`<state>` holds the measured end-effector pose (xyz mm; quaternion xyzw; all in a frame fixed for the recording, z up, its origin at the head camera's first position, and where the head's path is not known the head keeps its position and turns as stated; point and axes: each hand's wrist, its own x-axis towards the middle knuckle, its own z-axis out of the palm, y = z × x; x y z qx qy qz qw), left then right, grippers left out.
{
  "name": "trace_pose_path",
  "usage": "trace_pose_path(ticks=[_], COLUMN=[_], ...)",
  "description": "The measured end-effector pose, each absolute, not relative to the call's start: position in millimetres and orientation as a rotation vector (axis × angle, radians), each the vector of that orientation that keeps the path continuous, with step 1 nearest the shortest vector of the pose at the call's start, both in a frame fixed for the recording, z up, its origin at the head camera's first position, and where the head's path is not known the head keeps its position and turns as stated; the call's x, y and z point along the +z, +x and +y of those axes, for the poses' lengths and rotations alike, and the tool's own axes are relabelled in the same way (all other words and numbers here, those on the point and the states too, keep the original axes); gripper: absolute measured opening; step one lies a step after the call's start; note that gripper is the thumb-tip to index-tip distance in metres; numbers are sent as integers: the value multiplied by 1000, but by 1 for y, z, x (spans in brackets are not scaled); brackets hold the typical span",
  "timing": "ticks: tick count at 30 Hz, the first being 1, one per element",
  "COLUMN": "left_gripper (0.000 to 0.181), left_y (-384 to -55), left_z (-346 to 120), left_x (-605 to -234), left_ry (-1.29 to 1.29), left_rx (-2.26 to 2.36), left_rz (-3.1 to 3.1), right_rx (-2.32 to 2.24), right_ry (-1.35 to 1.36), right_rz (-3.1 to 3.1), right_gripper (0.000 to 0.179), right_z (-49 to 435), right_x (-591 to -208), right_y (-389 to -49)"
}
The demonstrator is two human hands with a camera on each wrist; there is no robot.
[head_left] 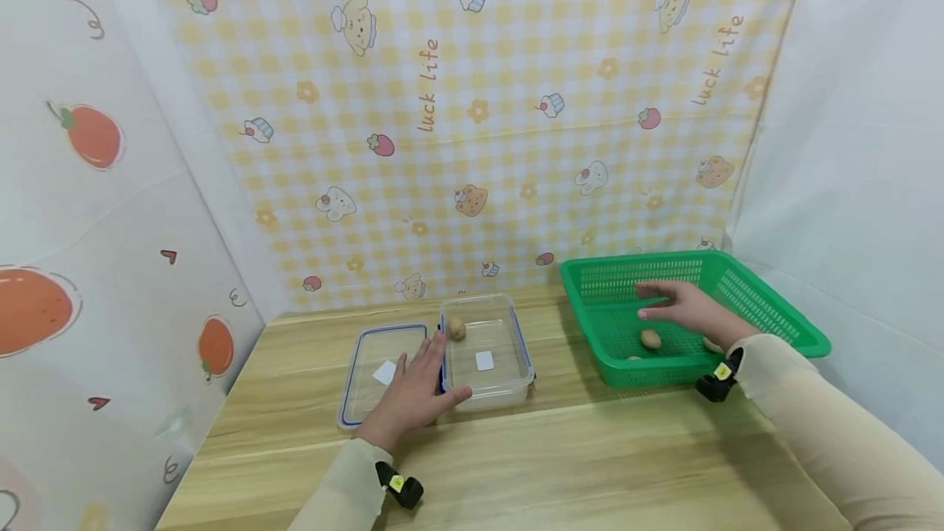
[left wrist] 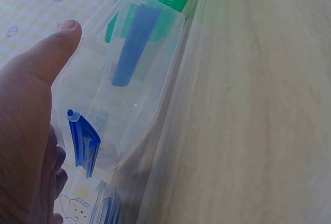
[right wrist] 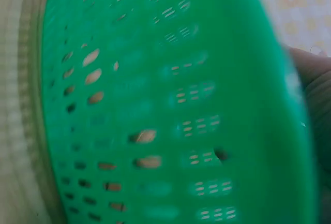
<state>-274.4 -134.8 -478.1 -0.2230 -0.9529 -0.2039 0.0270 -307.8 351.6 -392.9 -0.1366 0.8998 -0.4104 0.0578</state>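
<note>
Wood tbl, checked curtain behind; L hand spread at box, R hand wide over basket.

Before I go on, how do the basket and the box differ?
The basket is green; the box is clear with blue clips. The basket's walls are perforated; the box's look solid. The basket is larger than the box. The basket holds more than one potato; the box shows one. Both are open-topped and on the table.
</note>
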Motion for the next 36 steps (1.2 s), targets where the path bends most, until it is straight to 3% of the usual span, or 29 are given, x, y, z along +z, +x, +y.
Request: trace_pose_path(ticks=[7, 16, 36], left_gripper=[102, 102, 100], left_y=[-272, -271, -276], left_z=[-135, -134, -135], left_x=[-478, -477, -484], left_ry=[-718, -716, -693], left_rx=[-632, -651, -645], left_rz=[-2930, -2906, -2900], right_rx=[-1179, -1043, -861], right_ry=[-463, -495, -526], right_rz=[2705, 2683, 2691], right_gripper=[77, 79, 59], right_z=[367, 367, 366], right_x=[-417, -419, -429], right_y=[-310, -311, -320])
